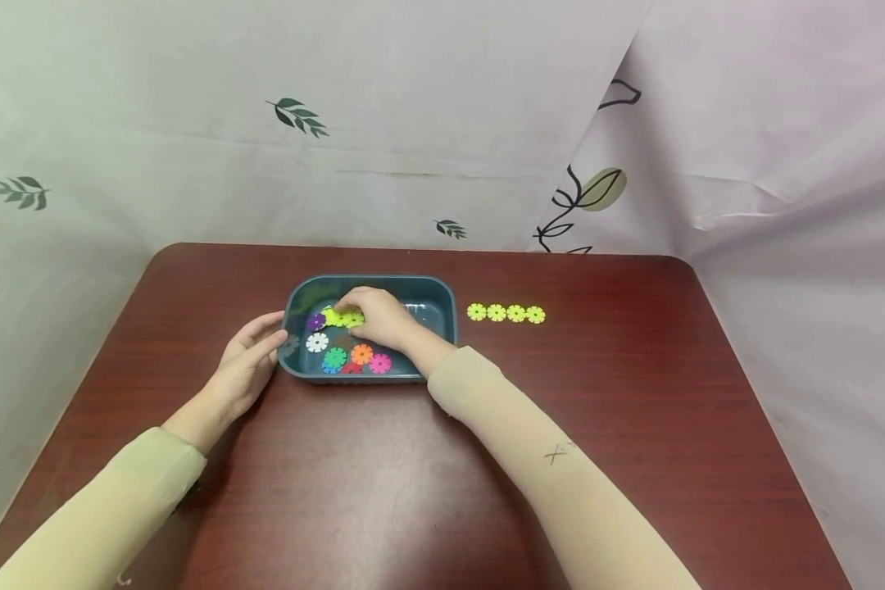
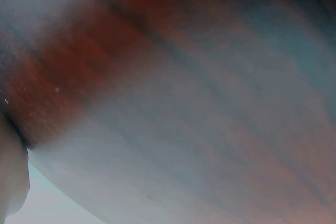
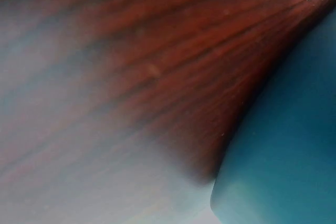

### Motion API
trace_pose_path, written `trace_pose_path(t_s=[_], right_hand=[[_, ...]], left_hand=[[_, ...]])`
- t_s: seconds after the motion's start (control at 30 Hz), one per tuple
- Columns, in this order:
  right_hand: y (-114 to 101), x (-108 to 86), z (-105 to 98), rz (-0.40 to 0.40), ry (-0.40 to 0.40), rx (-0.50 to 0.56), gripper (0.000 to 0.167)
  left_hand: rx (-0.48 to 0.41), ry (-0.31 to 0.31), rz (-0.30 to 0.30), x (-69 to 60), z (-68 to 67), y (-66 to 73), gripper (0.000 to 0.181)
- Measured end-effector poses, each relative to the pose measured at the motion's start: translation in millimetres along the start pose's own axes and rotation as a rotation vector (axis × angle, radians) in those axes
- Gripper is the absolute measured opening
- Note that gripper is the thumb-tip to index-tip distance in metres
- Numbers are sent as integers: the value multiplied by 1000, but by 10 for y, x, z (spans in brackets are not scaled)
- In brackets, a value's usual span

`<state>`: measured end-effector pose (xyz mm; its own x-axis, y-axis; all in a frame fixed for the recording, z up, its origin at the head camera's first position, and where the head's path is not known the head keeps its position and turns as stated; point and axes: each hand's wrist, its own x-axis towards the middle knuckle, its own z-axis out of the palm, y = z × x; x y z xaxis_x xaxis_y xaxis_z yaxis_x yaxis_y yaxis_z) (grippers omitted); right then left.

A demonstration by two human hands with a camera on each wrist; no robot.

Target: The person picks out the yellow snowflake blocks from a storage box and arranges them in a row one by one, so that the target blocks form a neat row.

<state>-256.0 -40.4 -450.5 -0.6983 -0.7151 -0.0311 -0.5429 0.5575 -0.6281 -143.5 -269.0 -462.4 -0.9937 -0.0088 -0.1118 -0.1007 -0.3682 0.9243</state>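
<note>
Reddish-brown wood-grain counter [image 1: 634, 393], rounded back corners, pale wrinkled leaf-print sheeting [image 1: 413, 123] behind it. Toward the back there's a dark blue-grey plastic bin [image 1: 369, 379] with colourful flower-shaped plastic discs [image 1: 361, 354] inside. Left hand [image 1: 245, 366] rests loosely against its left side; right hand's [image 1: 379, 318] fingers curve round some yellow ones [image 1: 352, 318] in there, can't tell if they're pinched. Four flat yellow flower-shaped discs [image 1: 496, 312] sit in a row to the bin's right.

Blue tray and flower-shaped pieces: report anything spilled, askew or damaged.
Nothing stands out as spilled or damaged. The four yellow pieces beside the tray lie in a neat row, so they look placed, not dropped. Mixed-colour pieces lie loosely inside, some overlapping; the right hand hides part of the tray.
</note>
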Motion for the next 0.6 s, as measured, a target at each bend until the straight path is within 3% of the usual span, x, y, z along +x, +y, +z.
trace_pose_path(t_s=[0.6], right_hand=[[9,0,21,18,46,74,18]], left_hand=[[4,2,-4,-8,5,7,31]])
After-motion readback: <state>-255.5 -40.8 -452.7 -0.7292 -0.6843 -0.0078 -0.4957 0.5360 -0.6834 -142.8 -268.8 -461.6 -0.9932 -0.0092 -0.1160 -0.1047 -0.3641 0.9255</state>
